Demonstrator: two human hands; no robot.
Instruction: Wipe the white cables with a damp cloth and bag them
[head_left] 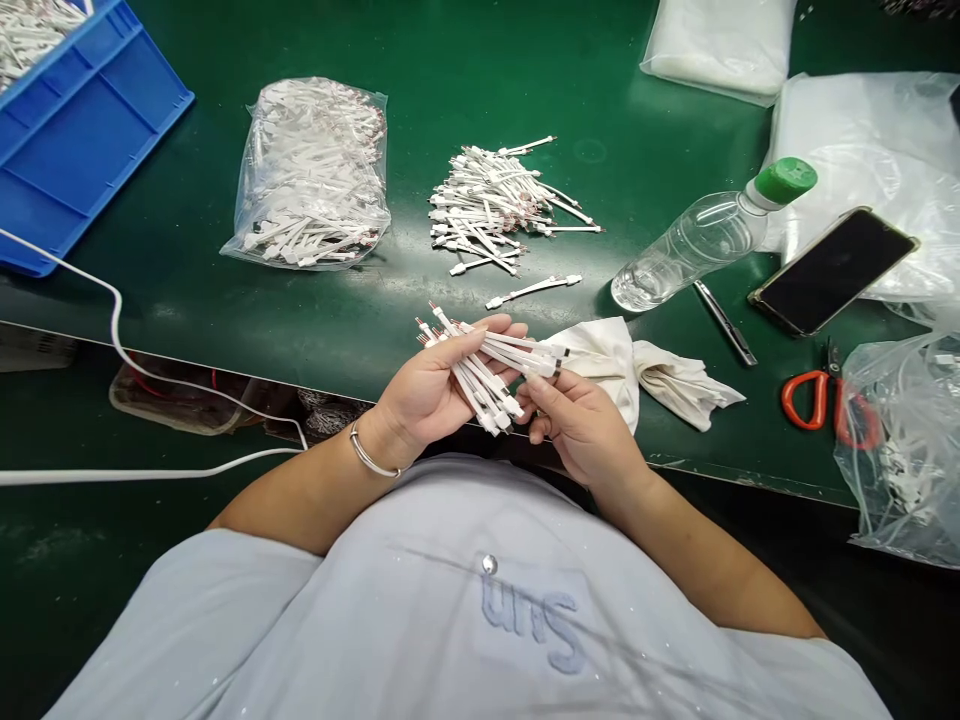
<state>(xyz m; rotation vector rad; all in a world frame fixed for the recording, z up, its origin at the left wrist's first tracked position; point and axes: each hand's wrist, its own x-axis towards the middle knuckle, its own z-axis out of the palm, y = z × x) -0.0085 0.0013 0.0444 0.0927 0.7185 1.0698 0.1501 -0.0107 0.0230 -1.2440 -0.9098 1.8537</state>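
Note:
A bundle of short white cables [480, 385] with small white connectors lies across my left hand [435, 390], held under the thumb. My right hand [581, 415] pinches the connector ends of several white cables [525, 352] that fan out to the right of that bundle; their other ends run under my left thumb. Beyond my hands, a loose pile of the same cables [495, 205] rests on the green table [420, 60]. One or two single cables [532, 290] lie between the pile and my hands.
Left of the pile is a clear bag [315, 170] full of cables; a blue crate [90, 130] stands farther left. To the right are a water bottle [690, 250], phone [832, 270], utility knife [725, 323], orange-handled scissors [806, 400], white cloth [600, 360] and plastic bags [877, 180].

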